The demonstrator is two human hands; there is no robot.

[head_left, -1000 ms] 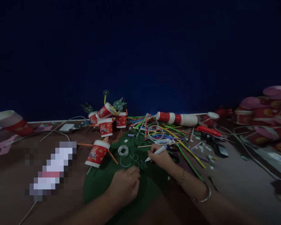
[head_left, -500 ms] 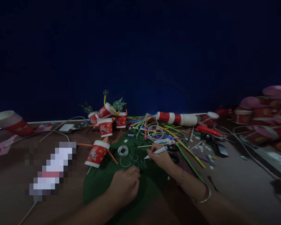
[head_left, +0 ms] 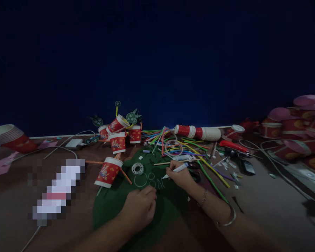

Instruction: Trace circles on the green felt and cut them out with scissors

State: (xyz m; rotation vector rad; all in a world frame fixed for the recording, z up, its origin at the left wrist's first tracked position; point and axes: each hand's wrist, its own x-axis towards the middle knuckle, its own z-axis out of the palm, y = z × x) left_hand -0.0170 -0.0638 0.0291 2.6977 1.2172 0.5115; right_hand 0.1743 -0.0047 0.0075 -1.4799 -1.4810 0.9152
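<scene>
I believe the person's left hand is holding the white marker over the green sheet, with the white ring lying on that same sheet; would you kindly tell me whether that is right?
Not quite: the head view shows the white marker held in the right hand, not the left hand. It is over the green sheet, with the white ring lying on it.

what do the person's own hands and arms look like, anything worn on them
No gloves or sleeves show. The right hand has a thin chain-like bracelet at the wrist and a smooth, silvery bangle farther up the forearm. The left hand shows no jewellery at its wrist.
</scene>
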